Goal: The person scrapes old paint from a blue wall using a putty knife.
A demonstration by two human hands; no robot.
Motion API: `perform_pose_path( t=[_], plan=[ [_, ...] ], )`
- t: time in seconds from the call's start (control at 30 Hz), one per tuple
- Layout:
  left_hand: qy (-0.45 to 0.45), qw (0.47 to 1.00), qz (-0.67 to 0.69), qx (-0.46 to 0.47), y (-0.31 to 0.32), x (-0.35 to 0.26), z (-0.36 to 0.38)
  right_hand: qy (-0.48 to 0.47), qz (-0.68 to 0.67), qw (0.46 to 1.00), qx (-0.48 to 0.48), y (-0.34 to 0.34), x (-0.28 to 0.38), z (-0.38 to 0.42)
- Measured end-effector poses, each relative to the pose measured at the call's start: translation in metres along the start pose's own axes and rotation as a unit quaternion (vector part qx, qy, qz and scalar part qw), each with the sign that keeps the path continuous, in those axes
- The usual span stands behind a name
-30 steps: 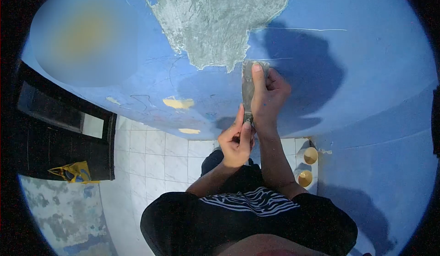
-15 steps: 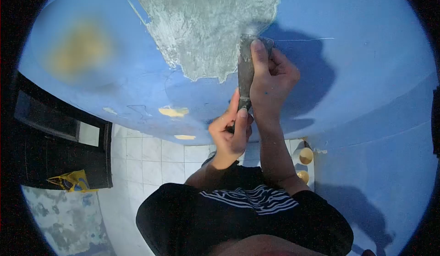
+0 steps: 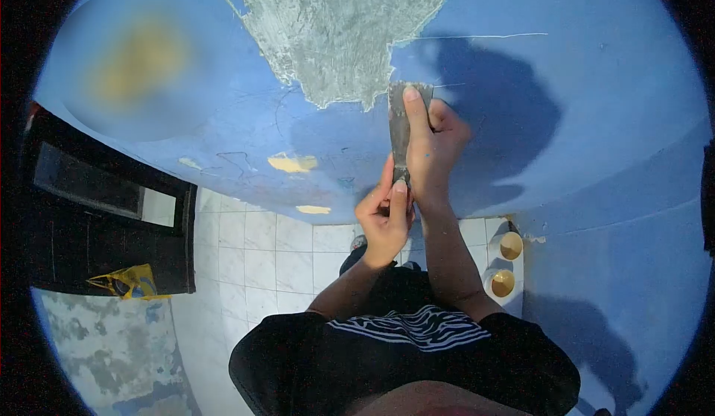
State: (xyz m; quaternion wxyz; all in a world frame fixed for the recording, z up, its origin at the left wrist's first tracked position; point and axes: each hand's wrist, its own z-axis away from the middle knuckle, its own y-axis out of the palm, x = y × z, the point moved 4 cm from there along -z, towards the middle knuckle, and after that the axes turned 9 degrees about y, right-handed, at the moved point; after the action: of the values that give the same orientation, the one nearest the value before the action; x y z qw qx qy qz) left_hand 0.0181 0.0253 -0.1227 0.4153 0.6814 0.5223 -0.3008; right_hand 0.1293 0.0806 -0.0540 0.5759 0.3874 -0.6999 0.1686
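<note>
A putty knife (image 3: 400,129) with a wide, worn metal blade lies against the blue wall (image 3: 596,103), blade end up. My left hand (image 3: 383,218) is closed around its dark handle, thumb on top. Higher up, my right hand (image 3: 436,151) grips the blade, its thumb pressed flat on the face near the edge. The blade edge sits just below and right of a rough bare grey patch (image 3: 335,40) where the paint is gone. A thin pale scratch line (image 3: 491,37) runs rightward from that patch, and a shorter one starts beside the blade.
Small cream chipped spots (image 3: 293,163) mark the wall at lower left. Two round containers (image 3: 503,283) stand on the white tiled floor (image 3: 253,267) in the right corner. A dark door (image 3: 82,230) is at left, with a yellow bag (image 3: 134,282) by it.
Both hands and the putty knife have moved down along the wall, away from the upper scratch line, whose left end now shows. The view has shifted slightly.
</note>
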Motion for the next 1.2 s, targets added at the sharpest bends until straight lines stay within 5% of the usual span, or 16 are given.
perform_pose_path(
  t=[0.07, 0.5, 0.67, 0.8, 0.87, 0.97, 1.2],
  plan=[
    [-0.028, 1.0, 0.01, -0.009, -0.002, 0.006, 0.005, 0.067, -0.055, 0.996, 0.006, 0.001, -0.005, 0.006],
    [-0.053, 0.998, 0.037, -0.009, -0.012, 0.013, 0.019, 0.104, -0.047, 0.993, 0.015, 0.001, -0.02, 0.013],
    [-0.129, 0.987, 0.092, -0.003, -0.009, -0.006, 0.015, 0.113, -0.043, 0.992, 0.02, 0.001, -0.015, 0.011],
    [-0.057, 0.995, 0.085, -0.007, -0.005, 0.003, 0.021, 0.112, -0.038, 0.992, 0.037, -0.001, -0.009, 0.007],
    [0.028, 0.999, -0.031, 0.016, -0.005, 0.002, 0.019, 0.095, -0.033, 0.994, 0.051, -0.002, -0.009, 0.005],
    [-0.072, 0.997, -0.021, 0.002, -0.006, 0.007, 0.011, 0.09, -0.04, 0.995, 0.019, 0.003, -0.024, 0.006],
    [0.017, 0.997, -0.068, 0.031, -0.011, -0.005, 0.012, 0.097, -0.025, 0.995, 0.02, 0.0, -0.019, 0.009]
  ],
)
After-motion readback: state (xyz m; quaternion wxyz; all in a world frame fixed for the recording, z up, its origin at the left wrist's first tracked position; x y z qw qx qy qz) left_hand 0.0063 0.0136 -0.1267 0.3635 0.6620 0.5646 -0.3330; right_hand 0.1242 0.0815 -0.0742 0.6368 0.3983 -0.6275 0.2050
